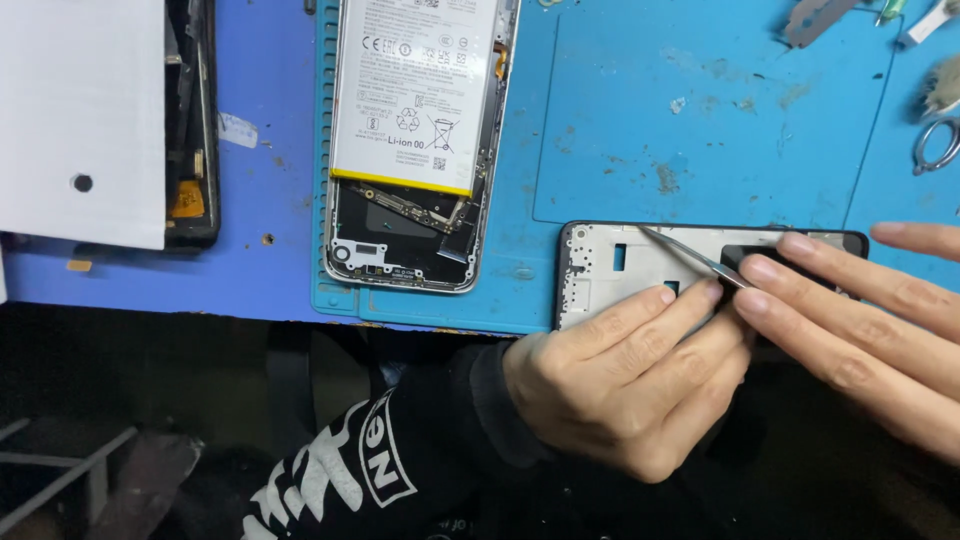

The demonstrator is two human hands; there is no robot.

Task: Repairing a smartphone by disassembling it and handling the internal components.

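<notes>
My left hand [625,375] grips the near edge of a black-rimmed phone frame [620,262] with a pale inner plate, its fingers resting on the plate. My right hand [860,320] comes in from the right and holds thin metal tweezers [690,255], whose tip touches the top inner edge of the frame. The frame lies at the front edge of a blue work mat [640,130]. My left arm wears a black sleeve with white lettering.
An opened phone [415,140] with a white battery lies on the mat at top centre. At far left another black device [195,130] sits under a white sheet [80,110]. Scissors [938,142] and metal tools [815,18] lie at top right.
</notes>
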